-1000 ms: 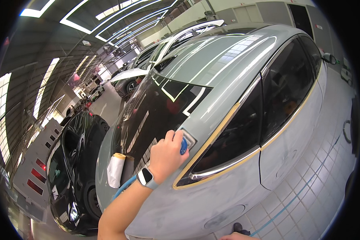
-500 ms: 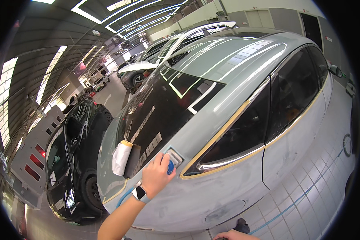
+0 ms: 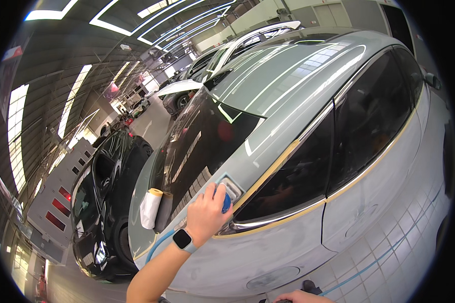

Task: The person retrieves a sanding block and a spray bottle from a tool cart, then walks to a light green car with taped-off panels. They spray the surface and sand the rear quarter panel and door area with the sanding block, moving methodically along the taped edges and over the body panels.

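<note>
My left hand (image 3: 207, 217), with a smartwatch (image 3: 182, 238) on its wrist, is closed round a sander (image 3: 230, 191) with a blue body and a rectangular pad. The pad rests on the car's grey-green rear pillar (image 3: 253, 161), between the dark rear window (image 3: 202, 146) and the side glass. A blue hose (image 3: 159, 246) runs behind my left wrist. At the lower edge my right hand (image 3: 303, 297) shows only in part. Its fingers curl over something dark, mostly out of the picture.
Yellow masking tape (image 3: 273, 177) edges the side glass (image 3: 293, 187). A white roll of masking film (image 3: 150, 208) lies by the rear window's lower corner. A black car (image 3: 103, 187) stands close at left. Another blue hose (image 3: 374, 261) crosses the tiled floor (image 3: 399, 242).
My left hand has slid the sander a little up the pillar, toward the roof. The view has shifted slightly. My right hand stays low at the edge.
</note>
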Motion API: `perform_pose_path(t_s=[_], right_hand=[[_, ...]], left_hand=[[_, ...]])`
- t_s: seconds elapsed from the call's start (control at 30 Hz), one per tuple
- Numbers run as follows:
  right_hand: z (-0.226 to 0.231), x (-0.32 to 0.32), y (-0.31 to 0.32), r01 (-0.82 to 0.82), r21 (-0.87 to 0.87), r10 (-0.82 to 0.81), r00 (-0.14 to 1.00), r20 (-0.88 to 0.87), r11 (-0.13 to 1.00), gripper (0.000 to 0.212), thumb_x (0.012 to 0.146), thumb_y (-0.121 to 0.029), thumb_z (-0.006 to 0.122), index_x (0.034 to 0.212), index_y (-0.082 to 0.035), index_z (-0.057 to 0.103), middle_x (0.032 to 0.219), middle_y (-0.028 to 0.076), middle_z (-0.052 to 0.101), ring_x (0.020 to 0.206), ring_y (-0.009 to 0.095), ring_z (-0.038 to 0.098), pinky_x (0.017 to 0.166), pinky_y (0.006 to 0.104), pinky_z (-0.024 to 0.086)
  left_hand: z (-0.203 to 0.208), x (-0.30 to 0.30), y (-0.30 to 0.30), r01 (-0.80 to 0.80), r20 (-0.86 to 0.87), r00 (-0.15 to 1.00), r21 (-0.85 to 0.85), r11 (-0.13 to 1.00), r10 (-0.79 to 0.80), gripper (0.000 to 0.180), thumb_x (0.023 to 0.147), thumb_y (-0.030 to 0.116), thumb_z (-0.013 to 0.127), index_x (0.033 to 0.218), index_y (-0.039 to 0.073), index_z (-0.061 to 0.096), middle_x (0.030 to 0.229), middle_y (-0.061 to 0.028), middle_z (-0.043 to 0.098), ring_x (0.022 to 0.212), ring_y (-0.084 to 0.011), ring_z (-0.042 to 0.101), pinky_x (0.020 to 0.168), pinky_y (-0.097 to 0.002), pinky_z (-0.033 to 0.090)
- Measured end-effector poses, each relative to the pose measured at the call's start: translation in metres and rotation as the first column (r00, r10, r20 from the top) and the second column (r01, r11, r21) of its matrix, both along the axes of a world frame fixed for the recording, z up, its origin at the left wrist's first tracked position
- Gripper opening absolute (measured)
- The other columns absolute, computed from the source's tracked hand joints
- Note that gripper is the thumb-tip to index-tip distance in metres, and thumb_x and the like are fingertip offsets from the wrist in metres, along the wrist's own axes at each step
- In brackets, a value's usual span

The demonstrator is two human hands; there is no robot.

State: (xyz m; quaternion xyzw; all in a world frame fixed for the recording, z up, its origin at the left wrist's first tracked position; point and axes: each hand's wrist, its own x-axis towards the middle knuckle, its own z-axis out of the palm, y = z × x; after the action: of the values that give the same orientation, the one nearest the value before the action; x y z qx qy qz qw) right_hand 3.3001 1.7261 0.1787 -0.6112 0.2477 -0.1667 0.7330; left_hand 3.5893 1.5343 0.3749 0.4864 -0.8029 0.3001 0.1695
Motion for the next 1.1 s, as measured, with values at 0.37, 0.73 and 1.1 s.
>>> perform_pose_path(t_s=[0.37,0.73,1.1], right_hand=[[-0.005,-0.034,-0.013,0.011,-0.051,-0.011,1.000,-0.011,0.999,0.032,0.097,-0.028,0.074,0.113,-0.001,0.071,0.089,0.008,0.075,0.081,0.017,0.070,0.076,0.0348,0.057],[-0.008,-0.026,-0.015,-0.005,-0.126,0.007,1.000,0.013,0.992,0.035,0.096,-0.028,0.075,0.117,-0.001,0.072,0.089,0.010,0.077,0.084,0.019,0.072,0.078,0.0356,0.057],[0.002,0.002,-0.011,-0.005,-0.186,0.002,1.000,-0.016,0.983,0.034,0.096,-0.030,0.074,0.114,-0.001,0.072,0.089,0.011,0.077,0.082,0.021,0.073,0.076,0.0361,0.057]], left_hand=[[0.016,-0.058,-0.026,0.031,0.022,0.999,-0.040,0.999,-0.030,0.055,0.074,0.022,0.088,0.121,0.007,0.063,0.117,-0.0111,0.066,0.076,-0.0299,0.071,0.060,-0.0396,0.059],[0.005,-0.043,-0.013,-0.023,0.019,1.000,-0.028,0.999,0.024,0.056,0.075,0.023,0.088,0.122,0.008,0.064,0.122,-0.0123,0.067,0.080,-0.0302,0.072,0.061,-0.0391,0.059],[-0.022,0.017,0.023,-0.041,-0.006,0.999,-0.025,0.999,0.040,0.055,0.074,0.022,0.089,0.120,0.007,0.064,0.123,-0.0138,0.067,0.082,-0.0315,0.071,0.068,-0.0390,0.059]])
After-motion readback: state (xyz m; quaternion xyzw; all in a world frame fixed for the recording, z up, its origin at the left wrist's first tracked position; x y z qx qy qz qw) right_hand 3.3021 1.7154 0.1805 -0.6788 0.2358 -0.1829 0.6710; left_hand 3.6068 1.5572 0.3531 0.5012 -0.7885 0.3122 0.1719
